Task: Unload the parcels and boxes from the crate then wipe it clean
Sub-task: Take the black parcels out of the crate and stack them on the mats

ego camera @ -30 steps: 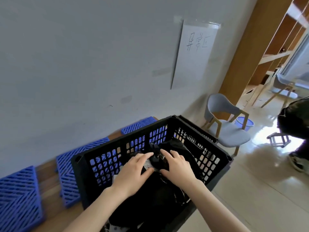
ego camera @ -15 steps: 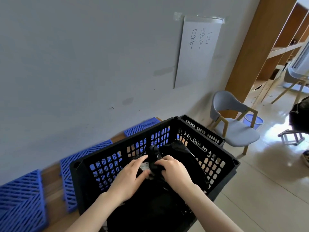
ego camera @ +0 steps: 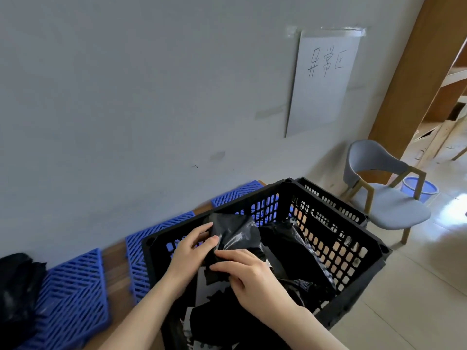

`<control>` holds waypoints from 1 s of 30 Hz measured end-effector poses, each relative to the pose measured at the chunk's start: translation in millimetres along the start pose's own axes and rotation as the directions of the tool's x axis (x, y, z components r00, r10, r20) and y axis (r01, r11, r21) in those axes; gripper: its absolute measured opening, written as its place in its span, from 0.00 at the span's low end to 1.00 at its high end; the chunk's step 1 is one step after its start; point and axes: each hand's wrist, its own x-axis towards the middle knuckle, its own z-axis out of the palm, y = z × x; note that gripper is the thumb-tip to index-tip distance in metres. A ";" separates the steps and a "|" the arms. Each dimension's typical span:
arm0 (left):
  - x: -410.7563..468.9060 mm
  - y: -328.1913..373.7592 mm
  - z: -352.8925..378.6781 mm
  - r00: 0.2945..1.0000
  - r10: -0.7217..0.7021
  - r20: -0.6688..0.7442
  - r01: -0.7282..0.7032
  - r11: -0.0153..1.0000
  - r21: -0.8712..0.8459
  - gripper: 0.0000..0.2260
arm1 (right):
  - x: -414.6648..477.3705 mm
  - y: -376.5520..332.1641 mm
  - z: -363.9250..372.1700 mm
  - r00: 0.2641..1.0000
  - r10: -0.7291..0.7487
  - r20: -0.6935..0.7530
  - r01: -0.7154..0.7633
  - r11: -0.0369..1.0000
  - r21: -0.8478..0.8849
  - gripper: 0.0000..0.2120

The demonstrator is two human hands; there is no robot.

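Grey wall point(ego camera: 126, 97) with blue grid panels point(ego camera: 75, 286) along its base. Left hand point(ego camera: 192, 251) and right hand point(ego camera: 247, 271) both grip a black plastic parcel point(ego camera: 235, 233) over the black lattice crate point(ego camera: 328, 251).
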 end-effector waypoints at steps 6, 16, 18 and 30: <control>-21.8 10.6 -25.0 0.978 0.126 -0.164 -0.135 0.990 -0.045 0.20 | -2.5 -15.9 8.1 0.999 -0.001 -0.036 0.005 0.996 0.088 0.27; -52.6 14.9 -96.5 0.897 0.252 -0.364 -0.283 0.959 -0.032 0.20 | 50.5 -17.2 45.7 0.889 0.454 0.062 -0.453 0.848 0.275 0.24; -58.0 9.7 -119.5 0.881 0.266 -0.390 -0.290 0.957 -0.002 0.19 | 64.6 -30.8 64.2 0.908 0.399 0.131 -0.420 0.856 0.301 0.23; -79.2 -48.4 -276.3 0.891 0.151 -0.429 -0.111 0.987 0.117 0.22 | 150.4 -120.9 191.5 0.978 0.135 0.156 -0.180 0.928 0.326 0.29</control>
